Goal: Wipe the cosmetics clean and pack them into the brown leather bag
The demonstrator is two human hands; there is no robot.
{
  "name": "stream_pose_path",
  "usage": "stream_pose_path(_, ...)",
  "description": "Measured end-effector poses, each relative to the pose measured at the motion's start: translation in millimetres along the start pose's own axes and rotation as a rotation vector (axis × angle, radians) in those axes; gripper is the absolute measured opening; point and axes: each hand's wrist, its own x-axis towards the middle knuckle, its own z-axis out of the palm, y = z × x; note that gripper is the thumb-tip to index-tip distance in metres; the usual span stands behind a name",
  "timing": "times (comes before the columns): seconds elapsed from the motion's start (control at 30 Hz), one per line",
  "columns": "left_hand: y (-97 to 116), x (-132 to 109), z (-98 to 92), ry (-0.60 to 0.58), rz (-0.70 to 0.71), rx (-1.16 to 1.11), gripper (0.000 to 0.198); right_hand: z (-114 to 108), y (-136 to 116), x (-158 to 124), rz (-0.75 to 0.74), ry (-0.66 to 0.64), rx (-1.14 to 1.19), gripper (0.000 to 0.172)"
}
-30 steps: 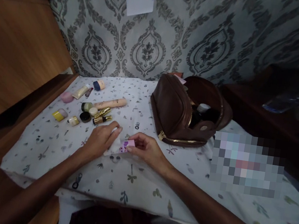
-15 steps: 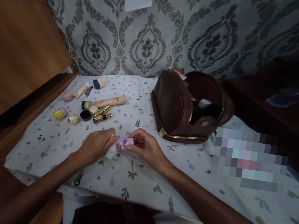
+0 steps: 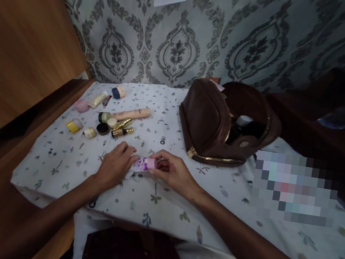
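A small pink and purple item (image 3: 144, 164) lies between my two hands, low over the white patterned cloth (image 3: 100, 179). My right hand (image 3: 172, 172) pinches its right end between thumb and fingers. At its left end is my left hand (image 3: 117, 162), with bent fingers and the thumb close to the item. Whether anything sits inside the left fingers is hidden. Beyond my hands lie a peach tube (image 3: 132, 114), a gold and dark tube (image 3: 122, 132) and a black round jar (image 3: 103, 128).
An open brown bag (image 3: 205, 113) with a white-capped bottle (image 3: 243, 122) inside stands at the right. Several cosmetics, including a pink round item (image 3: 82, 105) and a yellow one (image 3: 72, 126), lie at the left. A wooden panel (image 3: 27, 38) rises at the left edge.
The view has shifted, so the table things appear further right. The white material under my left hand no longer shows, and more of the pink item's printed side is visible.
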Motion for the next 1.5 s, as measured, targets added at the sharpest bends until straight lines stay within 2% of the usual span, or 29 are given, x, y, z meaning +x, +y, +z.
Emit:
stream_pose_path(0.13,22,-3,1.7,0.098,0.15,-0.13,0.024,3,1,-1,-0.062,0.06,-0.06,0.029)
stream_pose_path(0.23,33,-4,2.0,0.144,0.246,-0.079,0.03,3,1,0,-0.062,0.075,-0.032,0.03)
stream_pose_path(0.33,29,-4,0.9,0.145,0.332,0.049,0.035,2,-2,1,-0.034,0.073,0.035,0.032)
stream_pose_path(0.43,12,-6,-0.9,0.088,0.355,0.172,0.034,-1,-7,0,-0.006,0.072,0.077,0.036)
stream_pose_path(0.5,-1,-8,-3.4,0.027,0.302,0.159,0.03,-3,-9,1,0.007,0.093,0.07,0.037)
stream_pose_path(0.57,-12,-9,-7.5,-0.031,0.224,0.03,0.027,-4,-9,1,0.009,0.112,0.062,0.035)
stream_pose_path(0.7,-20,-8,-18.6,-0.15,0.086,-0.421,0.028,-6,-11,3,0.021,0.078,0.083,0.033)
stream_pose_path(0.77,-19,-5,-22.7,-0.165,0.005,-0.613,0.029,-7,-13,3,0.026,0.059,0.095,0.032)
stream_pose_path(0.87,-15,1,-24.1,-0.086,-0.128,-0.792,0.031,-7,-16,2,0.057,0.042,0.133,0.034)
stream_pose_path(0.97,-8,8,-21.6,0.084,-0.27,-0.939,0.034,-5,-17,0,0.115,-0.007,0.218,0.04)
stream_pose_path(1.1,5,24,-17.5,0.345,-0.468,-1.227,0.039,-2,-16,-3,0.16,-0.164,0.286,0.045)
stream_pose_path(1.23,19,44,-15.1,0.523,-0.55,-1.528,0.041,2,-15,-5,0.176,-0.304,0.287,0.041)
stream_pose_path(1.3,24,51,-14.0,0.541,-0.571,-1.548,0.038,3,-13,-5,0.17,-0.282,0.311,0.042)
stream_pose_path(1.4,33,53,-12.0,0.514,-0.573,-1.474,0.037,3,-10,-4,0.144,-0.178,0.359,0.044)
stream_pose_path(1.5,47,45,-9.4,0.419,-0.462,-1.376,0.036,3,-9,0,0.106,-0.068,0.409,0.048)
